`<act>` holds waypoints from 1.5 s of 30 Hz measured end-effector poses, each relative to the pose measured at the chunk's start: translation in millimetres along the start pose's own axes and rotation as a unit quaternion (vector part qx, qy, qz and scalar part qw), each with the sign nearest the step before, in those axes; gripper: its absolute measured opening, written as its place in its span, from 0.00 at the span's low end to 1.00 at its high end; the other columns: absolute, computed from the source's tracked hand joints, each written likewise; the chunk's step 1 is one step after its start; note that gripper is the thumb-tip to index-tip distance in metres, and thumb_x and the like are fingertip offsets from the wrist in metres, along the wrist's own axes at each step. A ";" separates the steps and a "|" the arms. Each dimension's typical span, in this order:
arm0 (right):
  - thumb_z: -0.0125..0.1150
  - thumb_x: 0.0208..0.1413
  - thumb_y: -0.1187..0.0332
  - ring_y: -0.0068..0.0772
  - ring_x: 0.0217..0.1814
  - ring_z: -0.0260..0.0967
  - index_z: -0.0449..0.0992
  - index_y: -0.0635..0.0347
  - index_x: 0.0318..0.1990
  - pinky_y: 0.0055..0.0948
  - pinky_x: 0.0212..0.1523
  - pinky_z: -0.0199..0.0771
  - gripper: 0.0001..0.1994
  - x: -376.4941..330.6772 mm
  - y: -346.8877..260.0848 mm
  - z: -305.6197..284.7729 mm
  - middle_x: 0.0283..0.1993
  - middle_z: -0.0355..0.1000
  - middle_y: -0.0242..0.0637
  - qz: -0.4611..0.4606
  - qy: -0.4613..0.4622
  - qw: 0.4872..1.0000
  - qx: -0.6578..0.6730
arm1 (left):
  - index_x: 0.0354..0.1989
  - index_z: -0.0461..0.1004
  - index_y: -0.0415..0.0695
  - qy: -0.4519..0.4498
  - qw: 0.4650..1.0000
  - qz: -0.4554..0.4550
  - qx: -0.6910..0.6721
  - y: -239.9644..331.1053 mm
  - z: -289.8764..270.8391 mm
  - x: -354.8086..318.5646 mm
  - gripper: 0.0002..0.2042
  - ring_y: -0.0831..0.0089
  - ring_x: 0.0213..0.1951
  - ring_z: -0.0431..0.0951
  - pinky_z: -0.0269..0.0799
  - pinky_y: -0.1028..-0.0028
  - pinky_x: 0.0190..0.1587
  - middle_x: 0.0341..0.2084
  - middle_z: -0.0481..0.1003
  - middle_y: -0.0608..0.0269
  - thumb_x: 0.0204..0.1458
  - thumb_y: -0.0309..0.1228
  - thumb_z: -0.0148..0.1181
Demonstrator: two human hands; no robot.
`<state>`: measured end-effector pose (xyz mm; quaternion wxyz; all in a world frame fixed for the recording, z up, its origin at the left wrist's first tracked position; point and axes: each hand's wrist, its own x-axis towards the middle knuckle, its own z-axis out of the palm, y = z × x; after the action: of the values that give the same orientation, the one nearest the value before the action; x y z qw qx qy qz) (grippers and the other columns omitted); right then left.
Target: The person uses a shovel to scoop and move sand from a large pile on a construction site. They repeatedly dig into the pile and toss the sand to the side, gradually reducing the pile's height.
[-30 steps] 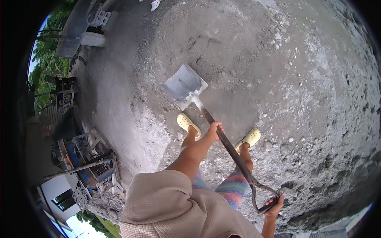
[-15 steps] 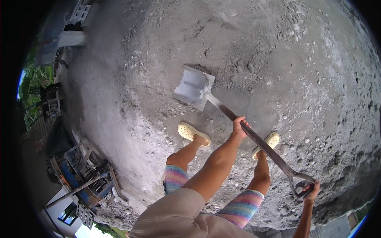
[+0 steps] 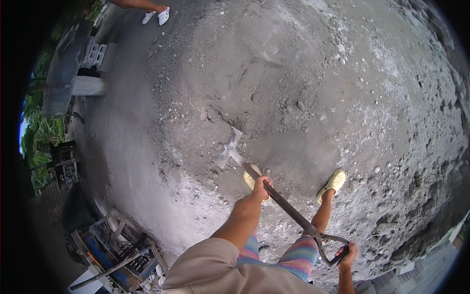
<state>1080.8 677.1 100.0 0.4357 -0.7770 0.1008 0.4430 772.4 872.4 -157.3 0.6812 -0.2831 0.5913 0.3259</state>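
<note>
I hold a shovel [image 3: 293, 211] with a long brown shaft, slanting from lower right to upper left. My left hand [image 3: 263, 185] is wrapped round the shaft a short way behind the blade. At the other end, my right hand [image 3: 346, 255] grips the D-shaped handle. Only the pale rear part of the blade [image 3: 234, 145] shows; grey dirt of the same colour as the ground hides the rest. Whether the dirt lies on the blade or the blade is sunk in it, I cannot tell. Loose grey soil and stones [image 3: 274, 105] surround it.
My feet, in cream clogs [image 3: 334, 182], stand on either side of the shaft. Another person's legs, in white clogs [image 3: 163, 16], show at the far left. Scrap wood and frames [image 3: 122, 252] lie at lower left; concrete blocks [image 3: 97, 54] stand farther up. Rough, lumpy ground rises on the right.
The shovel blade has come nearer my feet, and its bare face is now mostly covered by dirt. Both hands keep their grip. Another person's legs have come into view at upper left.
</note>
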 end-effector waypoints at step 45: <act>0.48 0.44 0.53 0.19 0.04 0.49 0.58 0.52 0.21 0.17 0.03 0.49 0.14 45.7 -178.9 -171.0 0.08 0.51 0.26 -0.112 0.134 0.953 -0.249 | 0.11 0.59 0.48 -0.036 0.957 -0.247 -0.146 -329.6 90.5 -11.3 0.10 0.72 0.15 0.62 0.59 0.71 0.22 0.10 0.60 0.67 0.29 0.30 0.56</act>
<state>1307.4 663.9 208.7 0.2578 -0.9193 -0.0434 0.2941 1084.2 734.2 -133.3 0.7127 -0.5046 0.4242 0.2398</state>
